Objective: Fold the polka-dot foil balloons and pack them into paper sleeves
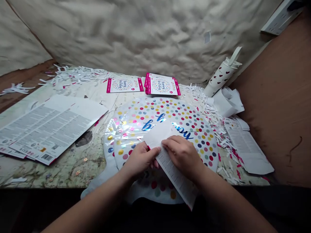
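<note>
The left hand [141, 157] is almost closed, with the thumb above and the fingers below, and it grips a long white card sleeve with small grey print [175, 176]. The right hand [183, 155] is curled and has hold of the same sleeve with bent fingertips (where its thumb is, I cannot tell). This sleeve is above the near half of a round, flat foil balloon with many coloured dots and blue lettering [204, 136], which I take as my landmark. Beyond the balloon are one flat packet with magenta ends and a dotted picture [125, 85] and, to its right, a small stack of similar packets [164, 84]; I judge that these are done, because they look flat and complete. To the left of the balloon, large overlapping white card sheets with grey print [55, 129] lie flat, and they seem to be left for handling. The piece between the hands looks only partly done, since its pale end stands out past the fingers and the balloon spreads uncovered below it. To the right of the balloon there is another printed white card [247, 145], with white and magenta paper shreds [224, 142] near it, and further back a white tumbler with dark red hearts [222, 76].
</note>
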Available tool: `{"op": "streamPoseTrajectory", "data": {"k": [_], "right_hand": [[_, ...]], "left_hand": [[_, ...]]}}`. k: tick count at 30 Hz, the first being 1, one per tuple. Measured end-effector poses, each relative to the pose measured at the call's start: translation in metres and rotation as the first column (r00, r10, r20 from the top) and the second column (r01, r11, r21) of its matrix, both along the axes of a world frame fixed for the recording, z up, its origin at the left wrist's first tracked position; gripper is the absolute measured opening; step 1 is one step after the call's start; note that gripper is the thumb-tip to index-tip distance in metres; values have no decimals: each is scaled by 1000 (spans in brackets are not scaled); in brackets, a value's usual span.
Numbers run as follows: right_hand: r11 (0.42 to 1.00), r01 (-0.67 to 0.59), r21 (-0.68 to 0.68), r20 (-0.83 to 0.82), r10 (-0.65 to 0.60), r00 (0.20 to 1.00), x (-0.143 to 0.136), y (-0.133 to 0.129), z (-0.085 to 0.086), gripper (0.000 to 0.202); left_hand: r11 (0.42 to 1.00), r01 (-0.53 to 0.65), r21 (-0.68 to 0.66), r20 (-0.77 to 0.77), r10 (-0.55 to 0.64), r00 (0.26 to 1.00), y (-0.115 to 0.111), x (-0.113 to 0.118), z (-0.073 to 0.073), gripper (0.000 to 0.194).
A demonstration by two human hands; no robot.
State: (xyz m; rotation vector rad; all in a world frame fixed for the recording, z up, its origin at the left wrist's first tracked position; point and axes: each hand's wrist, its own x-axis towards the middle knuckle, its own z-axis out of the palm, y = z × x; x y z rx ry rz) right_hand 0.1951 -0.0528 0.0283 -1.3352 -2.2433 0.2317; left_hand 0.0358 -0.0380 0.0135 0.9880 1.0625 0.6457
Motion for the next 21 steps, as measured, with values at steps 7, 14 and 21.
{"op": "streamPoseTrajectory", "data": {"k": [7,14,21], "right_hand": [[998,50,29,40,-51,998,1,3,-4,20],[1000,-7,-5,-49,6,999,-1,3,-1,17],[863,429,266,114,-470,875,60,27,-12,29]], "left_hand": [[997,25,66,-33,-22,999,-7,0,-1,28],[997,66,28,-47,-64,997,-5,-1,-3,29],[997,-54,-56,-31,52,998,-3,-1,-7,21]]}}
